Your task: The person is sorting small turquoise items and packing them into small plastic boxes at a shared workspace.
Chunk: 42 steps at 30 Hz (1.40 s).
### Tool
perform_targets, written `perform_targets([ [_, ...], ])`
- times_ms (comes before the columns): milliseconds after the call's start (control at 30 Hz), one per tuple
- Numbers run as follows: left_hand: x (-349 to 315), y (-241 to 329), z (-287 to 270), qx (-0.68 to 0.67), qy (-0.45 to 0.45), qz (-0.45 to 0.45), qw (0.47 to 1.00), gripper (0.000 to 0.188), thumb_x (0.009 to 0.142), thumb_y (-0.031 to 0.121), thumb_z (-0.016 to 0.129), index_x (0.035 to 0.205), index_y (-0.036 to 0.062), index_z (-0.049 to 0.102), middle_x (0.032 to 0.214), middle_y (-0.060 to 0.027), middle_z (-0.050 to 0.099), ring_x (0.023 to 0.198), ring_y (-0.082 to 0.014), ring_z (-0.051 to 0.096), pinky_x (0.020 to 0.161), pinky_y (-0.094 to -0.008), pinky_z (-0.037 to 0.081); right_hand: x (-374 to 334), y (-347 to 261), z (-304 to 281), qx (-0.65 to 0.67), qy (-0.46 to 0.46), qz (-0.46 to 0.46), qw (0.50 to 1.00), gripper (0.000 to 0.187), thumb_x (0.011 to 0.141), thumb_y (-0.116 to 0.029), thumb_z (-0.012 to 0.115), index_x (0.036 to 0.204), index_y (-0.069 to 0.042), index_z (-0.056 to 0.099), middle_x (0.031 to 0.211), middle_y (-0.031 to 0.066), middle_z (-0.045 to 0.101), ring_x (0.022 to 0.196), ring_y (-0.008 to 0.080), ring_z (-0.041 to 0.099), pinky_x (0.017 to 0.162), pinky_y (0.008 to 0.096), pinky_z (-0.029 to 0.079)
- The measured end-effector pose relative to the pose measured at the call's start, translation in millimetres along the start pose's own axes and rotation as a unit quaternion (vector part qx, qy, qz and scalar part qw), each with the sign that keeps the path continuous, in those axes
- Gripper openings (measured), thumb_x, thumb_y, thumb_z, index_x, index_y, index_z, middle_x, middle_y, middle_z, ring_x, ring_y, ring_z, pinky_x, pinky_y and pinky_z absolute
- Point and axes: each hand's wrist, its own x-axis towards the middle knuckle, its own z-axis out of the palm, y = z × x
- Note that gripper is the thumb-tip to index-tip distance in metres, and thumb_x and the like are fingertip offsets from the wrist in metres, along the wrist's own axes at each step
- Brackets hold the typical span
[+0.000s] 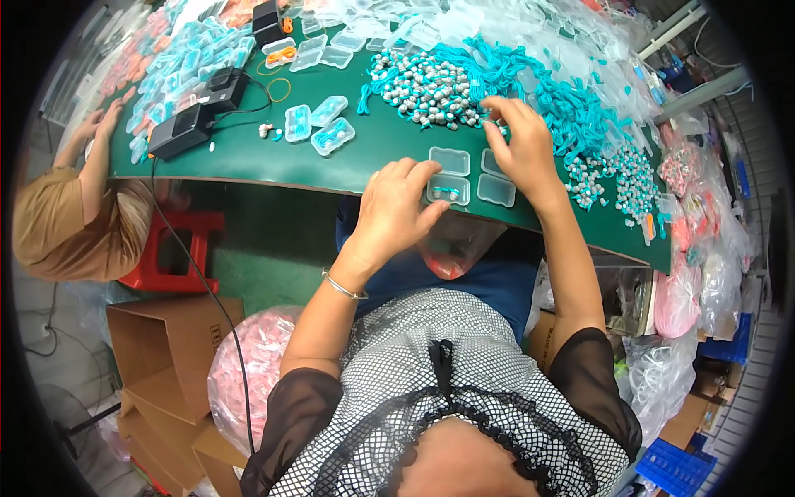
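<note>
My left hand (392, 207) rests at the table's near edge, thumb and fingers apart at the left side of an open clear plastic case (450, 162). A few small grey-white plugs (446, 193) with turquoise bits lie in its near half. Beside it on the right is a second open clear case (496, 190), partly covered by my right hand. My right hand (526, 149) reaches over it to a heap of grey-white plugs (426, 89) with turquoise cords (513, 66). Its thumb and index finger are apart at the heap's right edge; no held piece can be made out.
Filled clear cases (333, 136) lie left of the heap, near black boxes (180, 131) with a cable. More clear cases (348, 40) spread along the back. Another person's hands (103, 124) are at the table's left end. A red stool (178, 248) and cardboard boxes (170, 356) stand below.
</note>
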Motion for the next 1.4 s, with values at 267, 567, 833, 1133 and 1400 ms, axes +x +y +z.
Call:
perform_targets([
  [267,2,-2,2,-0.015,-0.015,0.003,1.0,0.047,0.074,0.02,0.079,0.116,0.0065,0.063,0.085,-0.0083,0.059,0.079,-0.0283,0.058,0.07,-0.0413,0.048,35,28,30,-0.071,0.01,0.125,0.99,0.03,0.081,-0.022,0.075,0.107,-0.007,0.069,0.085,0.0101,0.07,0.078,0.0312,0.068,0.068,0.0424,0.054],
  [567,4,-5,1,-0.01,-0.019,0.002,1.0,0.049,0.075,0.019,0.079,0.118,0.0067,0.061,0.084,-0.0081,0.059,0.081,-0.0291,0.059,0.07,-0.042,0.048,6,34,10,0.188,0.098,0.189,0.959,0.021,0.086,-0.004,0.068,0.106,-0.001,0.072,0.083,0.0045,0.072,0.069,0.0078,0.063,0.064,0.0251,0.051],
  [833,4,-5,0,-0.013,-0.036,-0.021,0.999,0.048,0.073,0.021,0.081,0.115,0.0069,0.061,0.086,-0.0083,0.059,0.086,-0.03,0.061,0.073,-0.0422,0.048,-41,-31,-6,0.052,-0.082,-0.041,0.994,0.014,0.078,-0.003,0.072,0.091,-0.006,0.067,0.086,0.0066,0.067,0.079,0.0241,0.064,0.077,0.0365,0.046],
  [1133,4,-5,1,-0.016,-0.022,-0.009,1.0,0.048,0.073,0.019,0.081,0.115,0.0072,0.061,0.084,-0.0076,0.059,0.082,-0.0293,0.06,0.07,-0.0413,0.048,-39,-38,-9,-0.025,-0.116,-0.119,0.986,0.014,0.078,-0.008,0.072,0.091,-0.008,0.068,0.094,0.0056,0.067,0.09,0.0248,0.062,0.084,0.0391,0.042],
  [1400,4,-3,0,-0.009,-0.037,-0.024,0.999,0.044,0.073,0.021,0.08,0.11,0.0069,0.061,0.087,-0.009,0.06,0.089,-0.0306,0.061,0.076,-0.043,0.048,-30,-14,12,-0.09,-0.117,-0.023,0.989,0.021,0.085,-0.02,0.071,0.104,-0.012,0.07,0.099,0.0012,0.064,0.101,0.0216,0.057,0.093,0.0449,0.035],
])
